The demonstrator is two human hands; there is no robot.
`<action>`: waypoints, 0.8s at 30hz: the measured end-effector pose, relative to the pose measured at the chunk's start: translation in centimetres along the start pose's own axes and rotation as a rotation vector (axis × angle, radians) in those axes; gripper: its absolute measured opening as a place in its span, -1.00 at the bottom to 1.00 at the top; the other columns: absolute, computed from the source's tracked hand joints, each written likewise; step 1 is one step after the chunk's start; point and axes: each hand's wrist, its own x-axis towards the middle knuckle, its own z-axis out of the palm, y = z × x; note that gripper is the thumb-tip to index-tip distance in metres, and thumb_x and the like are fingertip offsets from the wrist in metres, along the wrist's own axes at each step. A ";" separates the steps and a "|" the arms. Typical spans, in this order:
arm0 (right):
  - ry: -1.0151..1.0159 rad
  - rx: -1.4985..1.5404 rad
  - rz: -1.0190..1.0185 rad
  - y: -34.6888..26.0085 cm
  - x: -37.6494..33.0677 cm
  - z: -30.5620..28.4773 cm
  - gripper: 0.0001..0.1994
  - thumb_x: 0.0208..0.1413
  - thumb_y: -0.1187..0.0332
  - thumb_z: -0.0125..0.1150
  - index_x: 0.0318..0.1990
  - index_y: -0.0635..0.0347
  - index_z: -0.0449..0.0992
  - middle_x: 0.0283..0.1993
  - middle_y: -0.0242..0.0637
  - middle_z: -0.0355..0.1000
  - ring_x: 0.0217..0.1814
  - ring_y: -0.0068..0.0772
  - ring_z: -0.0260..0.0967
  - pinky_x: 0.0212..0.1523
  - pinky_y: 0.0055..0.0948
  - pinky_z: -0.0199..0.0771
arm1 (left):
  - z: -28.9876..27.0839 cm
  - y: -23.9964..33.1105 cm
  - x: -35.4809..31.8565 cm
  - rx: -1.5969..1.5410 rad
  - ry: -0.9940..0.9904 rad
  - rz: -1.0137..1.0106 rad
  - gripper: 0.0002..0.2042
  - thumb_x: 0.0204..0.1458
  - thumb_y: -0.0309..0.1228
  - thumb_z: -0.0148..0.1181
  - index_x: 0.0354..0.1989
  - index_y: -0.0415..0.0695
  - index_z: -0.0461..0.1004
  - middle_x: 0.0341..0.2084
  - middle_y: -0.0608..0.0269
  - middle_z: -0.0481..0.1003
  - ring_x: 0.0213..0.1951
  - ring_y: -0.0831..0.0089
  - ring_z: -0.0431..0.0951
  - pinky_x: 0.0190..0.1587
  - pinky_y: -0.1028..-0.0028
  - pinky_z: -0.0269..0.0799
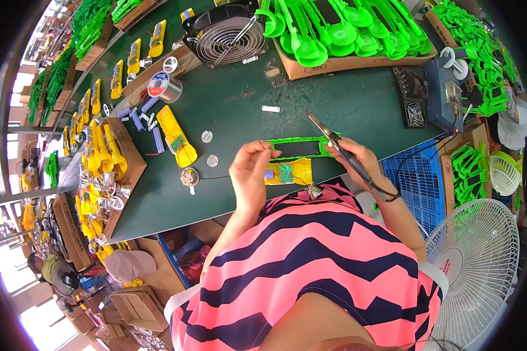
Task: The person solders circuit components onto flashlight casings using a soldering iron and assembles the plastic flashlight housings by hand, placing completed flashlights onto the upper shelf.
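Your pink-and-navy zigzag shirt [310,237] lay nearest the camera, close against the near edge of the green desk [228,88]. Just inside that edge, between your hands, you had a bright green plastic frame [293,140] with a dark panel set in it. Your left hand [249,175] had its thumb and fingers together on the frame's left end; whether they also pinched a thin wire, you could not have told from this view. Your right hand [366,158] was closed around a soldering iron [352,161], near the frame's right end, and the tip pointed toward the far edge of the desk, clear of the green plastic.

Toward you from the frame lay an open yellow lamp housing [303,167] with a green circuit board [285,173] in it, right by the near edge. The solder spool [171,90] stood well off toward the left, and the iron's station [445,88] sat at the right edge.

Doing this well seemed to call for a light, steady left grip that didn't flex the narrow rails. With the iron in the same hand that worked beside the frame, its hot tip needed to point away from plastic, wires and your left fingers. The cord [386,196] by your right wrist deserved slack, and any touch of the tip was best made brief and precise.
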 end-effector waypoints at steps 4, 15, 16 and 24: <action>0.081 -0.382 -0.469 -1.1 1.6 -0.6 -0.56 -0.30 0.44 0.32 -0.17 0.16 0.34 -0.43 -0.28 0.47 -0.31 -0.24 0.41 0.07 -0.16 0.22 | -0.5 0.5 1.8 0.037 0.086 -0.028 -0.94 -0.07 -0.60 0.08 -0.41 -0.22 0.42 -0.45 0.30 0.44 -0.42 0.50 0.43 -0.26 0.55 0.32; 0.387 0.657 0.232 -3.6 2.4 3.4 -0.88 -0.05 0.49 0.14 -0.35 0.36 0.42 -0.48 -0.23 0.40 -0.52 -0.54 0.38 -0.55 -0.66 0.39 | -2.5 2.2 5.5 1.360 -0.609 0.321 -0.96 -0.22 -0.53 0.11 -0.53 -0.16 0.44 -0.57 0.20 0.34 -0.36 0.22 0.33 -0.30 0.34 0.26; 0.350 0.644 0.257 -3.4 2.8 3.4 -0.88 -0.05 0.48 0.14 -0.36 0.36 0.41 -0.52 -0.24 0.39 -0.54 -0.56 0.37 -0.60 -0.66 0.35 | -2.5 2.2 5.5 1.343 -0.617 0.286 -0.96 -0.21 -0.54 0.10 -0.53 -0.16 0.43 -0.57 0.18 0.32 -0.36 0.20 0.33 -0.29 0.32 0.26; 0.263 0.610 0.325 -3.0 3.6 3.7 -0.87 -0.04 0.46 0.14 -0.37 0.35 0.42 -0.55 -0.29 0.39 -0.56 -0.60 0.36 -0.64 -0.69 0.29 | -2.1 1.9 5.2 1.373 -0.614 0.272 -0.96 -0.20 -0.55 0.08 -0.53 -0.16 0.44 -0.54 0.14 0.30 -0.35 0.20 0.33 -0.29 0.33 0.27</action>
